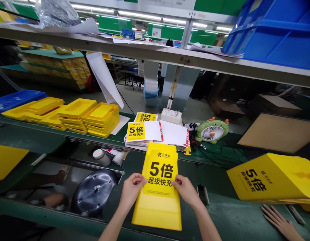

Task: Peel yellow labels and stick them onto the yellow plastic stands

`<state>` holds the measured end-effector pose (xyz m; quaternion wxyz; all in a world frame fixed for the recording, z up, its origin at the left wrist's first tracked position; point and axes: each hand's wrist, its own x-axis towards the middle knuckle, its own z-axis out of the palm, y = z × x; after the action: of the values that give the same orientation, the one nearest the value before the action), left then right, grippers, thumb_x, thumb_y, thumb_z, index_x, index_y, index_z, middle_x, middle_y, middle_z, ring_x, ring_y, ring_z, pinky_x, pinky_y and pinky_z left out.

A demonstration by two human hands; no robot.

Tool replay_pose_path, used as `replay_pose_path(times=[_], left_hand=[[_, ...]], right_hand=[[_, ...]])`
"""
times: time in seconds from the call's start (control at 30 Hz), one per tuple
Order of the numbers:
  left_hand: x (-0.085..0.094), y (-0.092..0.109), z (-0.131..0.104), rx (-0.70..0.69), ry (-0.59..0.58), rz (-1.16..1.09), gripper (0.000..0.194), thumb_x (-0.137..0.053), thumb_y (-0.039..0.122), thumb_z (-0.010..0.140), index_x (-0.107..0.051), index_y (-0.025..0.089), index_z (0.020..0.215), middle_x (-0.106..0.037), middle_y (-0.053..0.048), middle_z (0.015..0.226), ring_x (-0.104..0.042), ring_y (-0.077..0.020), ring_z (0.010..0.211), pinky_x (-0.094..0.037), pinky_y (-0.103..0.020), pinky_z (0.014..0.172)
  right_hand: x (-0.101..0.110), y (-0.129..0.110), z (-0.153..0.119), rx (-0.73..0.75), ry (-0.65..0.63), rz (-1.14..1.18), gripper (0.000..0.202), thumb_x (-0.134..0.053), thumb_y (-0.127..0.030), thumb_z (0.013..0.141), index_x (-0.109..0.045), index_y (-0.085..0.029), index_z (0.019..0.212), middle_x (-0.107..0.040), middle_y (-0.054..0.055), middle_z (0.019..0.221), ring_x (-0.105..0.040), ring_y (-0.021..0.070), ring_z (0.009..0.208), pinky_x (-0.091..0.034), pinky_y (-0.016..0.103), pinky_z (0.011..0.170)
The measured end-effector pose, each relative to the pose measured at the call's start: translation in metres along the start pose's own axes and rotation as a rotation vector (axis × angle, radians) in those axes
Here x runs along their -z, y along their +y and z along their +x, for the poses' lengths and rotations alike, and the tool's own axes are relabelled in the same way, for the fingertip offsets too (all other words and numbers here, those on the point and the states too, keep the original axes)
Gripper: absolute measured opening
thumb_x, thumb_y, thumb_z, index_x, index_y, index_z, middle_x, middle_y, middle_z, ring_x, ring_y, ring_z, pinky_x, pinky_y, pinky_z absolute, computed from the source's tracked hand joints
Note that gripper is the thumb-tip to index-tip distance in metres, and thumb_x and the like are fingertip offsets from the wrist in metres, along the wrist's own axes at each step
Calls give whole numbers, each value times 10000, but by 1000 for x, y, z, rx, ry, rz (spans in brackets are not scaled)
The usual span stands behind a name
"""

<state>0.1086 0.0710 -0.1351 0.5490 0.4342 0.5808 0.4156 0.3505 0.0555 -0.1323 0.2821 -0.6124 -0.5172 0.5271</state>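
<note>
A yellow plastic stand (157,207) lies flat on the green belt in front of me. On top of it sits a yellow label (160,174) printed with "5" and black characters. My left hand (131,189) pinches the label's left edge. My right hand (186,189) pinches its right edge. Both hands press the label onto the stand's face.
A pile of label sheets (155,132) lies behind the stand, with stacked yellow trays (101,118) to its left and a green desk fan (212,131) to its right. A finished yellow stand (272,179) lies at right; another person's hand (280,221) rests beside it.
</note>
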Motion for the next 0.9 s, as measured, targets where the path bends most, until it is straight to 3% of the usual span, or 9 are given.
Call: replay_pose_path(times=[0.9], left_hand=[[1,-7,8,-5,-2,-8,347,-721,344,622,-501,130,784,-609,-32,672,-548,-126,637,-404,-188,595]], right_hand=[[-2,9,7,15,33,46,462,-481,-547,734,-562,-102,828,-570,75,787,-495,120,661,-410,214,637]])
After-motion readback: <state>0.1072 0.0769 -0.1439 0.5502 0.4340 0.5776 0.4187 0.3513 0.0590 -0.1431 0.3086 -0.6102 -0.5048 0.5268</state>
